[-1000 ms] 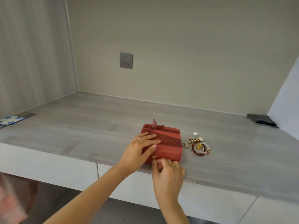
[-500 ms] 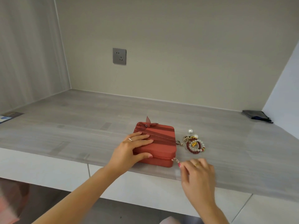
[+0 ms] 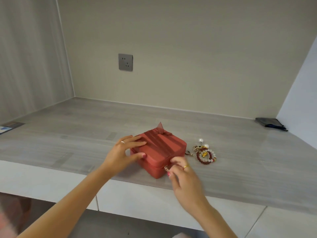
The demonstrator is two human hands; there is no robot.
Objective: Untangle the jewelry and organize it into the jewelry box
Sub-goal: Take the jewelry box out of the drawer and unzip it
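left hand [image 3: 122, 156] — fingers [image 3: 137, 144] spread, pressing flat | right hand [image 3: 183, 177] — fingers pinched on zip pull [image 3: 166, 168]

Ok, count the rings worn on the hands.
2. A silver ring on the left hand, resting on the red jewelry box; a gold ring on the right hand, pinching its zipper pull. Hidden fingers may carry more.

In the middle of the frame a red jewelry box [image 3: 164, 152] sits closed on a grey counter [image 3: 68, 134]. The left hand [image 3: 123, 152] rests on its lid, thumb against the near side. The right hand [image 3: 183, 176] pinches the zipper pull [image 3: 166, 167] at the box's near corner. Right of the box lies a tangle of jewelry [image 3: 205, 154]. A dark pouch [image 3: 269, 123] lies at the far right and a socket [image 3: 125, 62] is on the wall above.
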